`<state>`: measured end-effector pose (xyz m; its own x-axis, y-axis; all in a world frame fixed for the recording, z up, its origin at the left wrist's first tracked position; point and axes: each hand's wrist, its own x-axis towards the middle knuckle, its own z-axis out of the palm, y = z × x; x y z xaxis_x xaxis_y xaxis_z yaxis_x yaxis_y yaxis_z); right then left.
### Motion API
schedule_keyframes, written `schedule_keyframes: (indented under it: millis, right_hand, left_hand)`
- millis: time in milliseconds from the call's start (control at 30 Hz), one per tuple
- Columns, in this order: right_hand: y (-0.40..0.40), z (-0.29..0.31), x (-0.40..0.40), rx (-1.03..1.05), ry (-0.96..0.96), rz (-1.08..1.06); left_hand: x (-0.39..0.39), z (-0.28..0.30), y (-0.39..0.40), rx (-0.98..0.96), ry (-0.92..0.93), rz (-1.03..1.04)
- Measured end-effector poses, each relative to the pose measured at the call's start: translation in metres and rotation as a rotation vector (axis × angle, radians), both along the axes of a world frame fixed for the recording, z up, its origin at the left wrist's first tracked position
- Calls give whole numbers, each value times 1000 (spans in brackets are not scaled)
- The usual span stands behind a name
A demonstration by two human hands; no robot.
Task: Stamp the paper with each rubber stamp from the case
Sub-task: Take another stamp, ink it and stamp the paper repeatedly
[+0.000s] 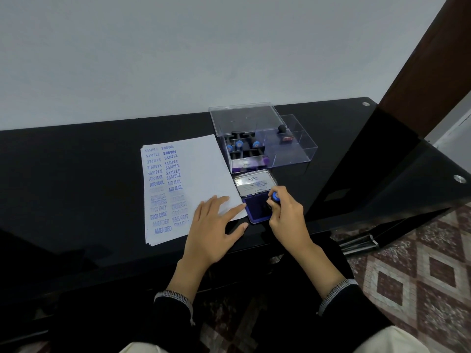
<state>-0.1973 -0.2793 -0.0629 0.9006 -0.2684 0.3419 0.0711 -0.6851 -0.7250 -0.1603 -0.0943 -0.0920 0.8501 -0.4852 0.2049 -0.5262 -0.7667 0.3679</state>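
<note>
A white paper (201,171) lies on the black table, its left part filled with blue stamp marks. My left hand (216,222) lies flat with spread fingers on the paper's near right corner. My right hand (286,215) grips a rubber stamp with a blue knob (275,196) and holds it down on the open purple ink pad (253,208). The pad's silver lid (254,184) stands open behind it. A clear plastic case (270,149) behind the pad holds several blue-knobbed stamps (239,145) on the left and one black-knobbed stamp (283,133) on the right.
The glossy black table (76,179) ends at its near edge just below my hands and stands against a pale wall. The case's clear lid (242,118) leans open at the back. To the right there is a patterned tiled floor (420,263) and a dark wooden door frame (428,59).
</note>
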Motion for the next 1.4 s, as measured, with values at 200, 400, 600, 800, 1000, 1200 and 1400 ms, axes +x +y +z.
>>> schedule_keyframes:
  millis: [200,400,600,800,1000,1200,1400]
  right_hand:
    - [1,-2,1,19,17,-5]
    - [8,-10,-9,7,-82,-75]
    - [3,-1,1,43,5,-12]
    - [2,3,6,29,65,16]
    - [6,-4,-3,35,4,-42]
    - [9,-11,-9,20,-65,-83]
    - [7,-8,-3,39,-35,-60]
  left_hand:
    - [1,2,1,-178,57,35]
    - [22,14,21,-381,-31,503]
    - [52,30,46,-236,222,874]
    - [64,43,56,-203,328,935]
    - [69,48,63,-237,443,945]
    - [66,47,67,-289,447,913]
    - [64,49,67,-233,447,909]
